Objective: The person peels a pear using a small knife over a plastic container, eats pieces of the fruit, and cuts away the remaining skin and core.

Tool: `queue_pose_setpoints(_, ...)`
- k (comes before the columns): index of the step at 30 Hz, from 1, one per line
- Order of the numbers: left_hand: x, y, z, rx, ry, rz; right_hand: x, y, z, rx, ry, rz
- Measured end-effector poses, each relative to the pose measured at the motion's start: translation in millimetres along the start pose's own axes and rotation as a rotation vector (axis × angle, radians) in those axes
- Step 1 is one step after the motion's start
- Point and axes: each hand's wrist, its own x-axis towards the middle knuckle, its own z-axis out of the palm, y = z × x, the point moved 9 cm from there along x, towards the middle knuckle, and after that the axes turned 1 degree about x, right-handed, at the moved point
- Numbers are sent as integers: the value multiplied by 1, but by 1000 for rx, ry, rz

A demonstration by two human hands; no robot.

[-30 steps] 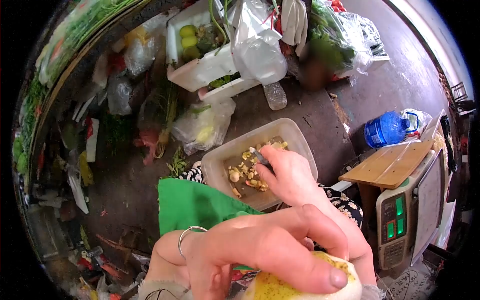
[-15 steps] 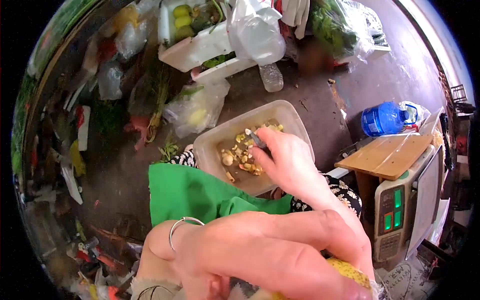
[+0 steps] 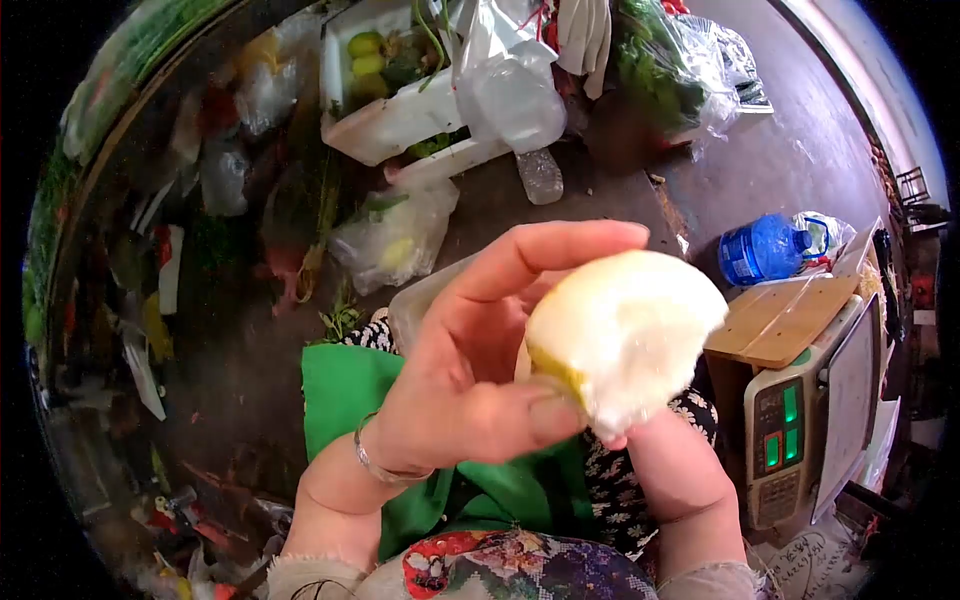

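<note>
The left hand (image 3: 465, 370) grips a partly peeled fruit (image 3: 650, 320), hiding most of the tub (image 3: 408, 312); the right hand is hidden, state unclear. The blue bottle (image 3: 770, 245) bears an illegible label (image 3: 739, 258); open floor (image 3: 800, 140) lies beyond.

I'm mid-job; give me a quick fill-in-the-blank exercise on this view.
1. The partly peeled fruit is held in the person's ____ hand.
2. The plain cloth near that hand is coloured ____.
3. The large handled bottle at the picture's right is coloured ____.

Missing words: left; green; blue.
</note>
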Motion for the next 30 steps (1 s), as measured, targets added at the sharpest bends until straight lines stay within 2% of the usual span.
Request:
queue_pose_setpoints(3, 4, -4, 2, -3, -42, -77, -10, 11, 2, 232, -32, 118)
queue_pose_setpoints(5, 7, -3, -4, -2, -27, 36, -10, 13, 1, 303, -6, 85)
queue_pose_setpoints(10, 6, -3, 1, -70, -59, -2, -9, 10, -4, 366, 192, -301)
queue_pose_setpoints(13, 7, -5, -1, -113, -70, 8, -15, -7, -10, 141, 208, -344)
queue_pose_setpoints(15, 6, -3, 7, -217, -239, 55, -10, -8, -9, 73, 179, -250)
queue_pose_setpoints(19, 7, -6, 8, -238, -236, -3, -3, 12, 2, 43, 159, -296)
queue_pose_setpoints(22, 8, -6, 5, -160, -241, 58, -16, 3, -10, 184, 271, -422)
queue_pose_setpoints(25, 9, -1, 2, -59, -199, 110, -14, -3, -8, -54, 283, -520)
queue_pose_setpoints(27, 10, -4, -5, 35, -43, 48, -14, -8, -5, -173, 288, -568)
queue_pose_setpoints(28, 10, -4, -6, 37, -45, 49, -14, -11, -4, -213, 291, -585)
queue_pose_setpoints(30, 11, 0, -11, 115, -6, 110, -7, -7, -7, -101, 292, -424)
